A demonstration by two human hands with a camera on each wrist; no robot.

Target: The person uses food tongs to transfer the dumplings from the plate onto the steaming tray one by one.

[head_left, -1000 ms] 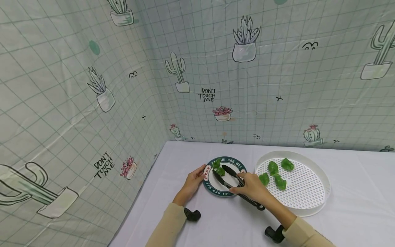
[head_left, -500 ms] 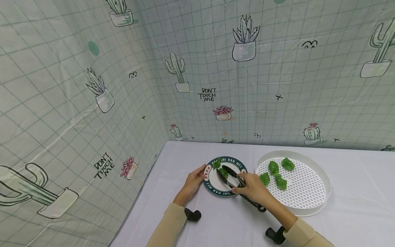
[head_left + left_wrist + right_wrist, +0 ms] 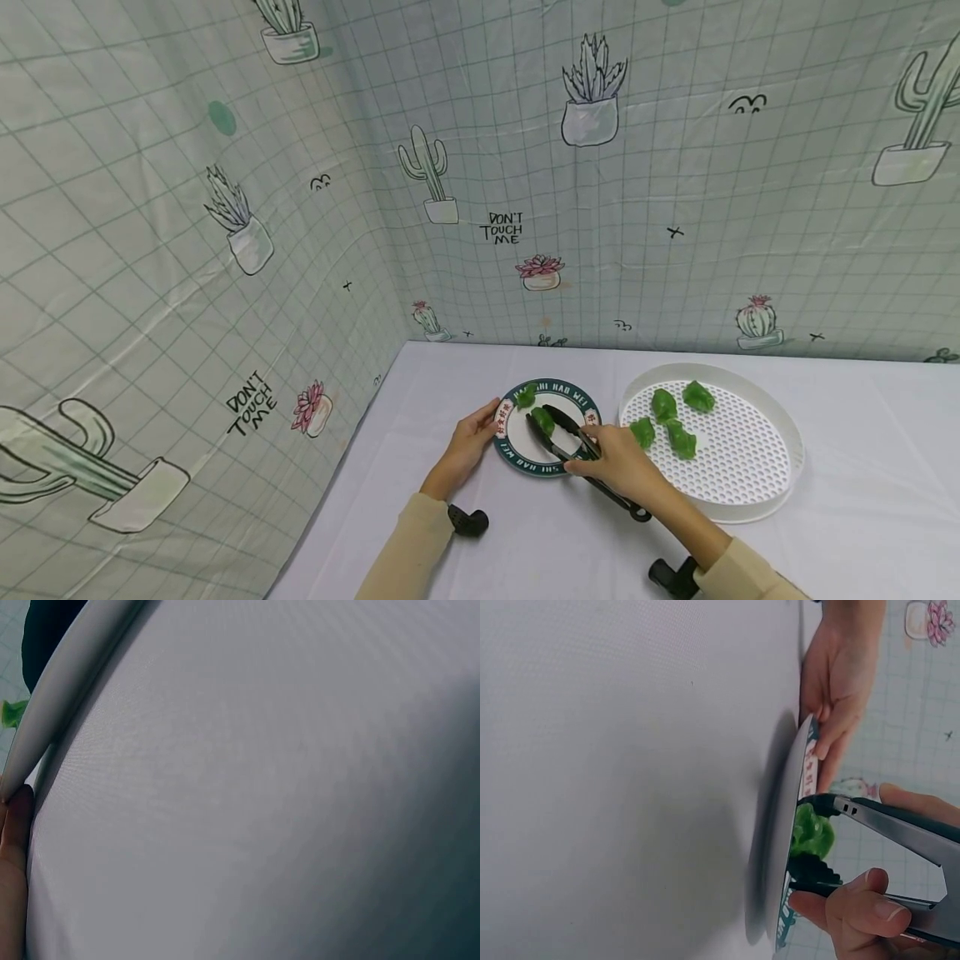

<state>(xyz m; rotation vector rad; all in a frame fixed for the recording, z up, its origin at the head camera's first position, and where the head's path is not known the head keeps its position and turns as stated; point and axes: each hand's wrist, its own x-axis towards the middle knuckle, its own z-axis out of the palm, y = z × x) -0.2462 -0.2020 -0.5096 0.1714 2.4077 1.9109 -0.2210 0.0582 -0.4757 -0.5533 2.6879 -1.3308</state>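
Observation:
A small round plate (image 3: 517, 457) with a dark green lettered rim lies on the table at center. My left hand (image 3: 467, 440) pinches its left rim, thumb on top and a finger under the edge, as the left wrist view shows. My right hand (image 3: 617, 457) grips black tongs (image 3: 600, 487) with thumb and fingers on opposite arms. In the right wrist view, the dark tips of the tongs stand on either side of a glossy, crumpled green vegetable piece (image 3: 812, 831) on the plate. A second green piece (image 3: 527, 396) lies near the plate's far left rim.
Right of the plate stands a large white round tray (image 3: 795, 450) with a perforated base and several green pieces (image 3: 682, 440) toward its left side. A white cloth covers the table (image 3: 540, 550). Printed curtains (image 3: 645, 200) hang behind and at the left.
The tongs' near arm has come in against the green piece, which has shifted slightly right, and the tips have closed nearer around it. The left hand and plate stay in place.

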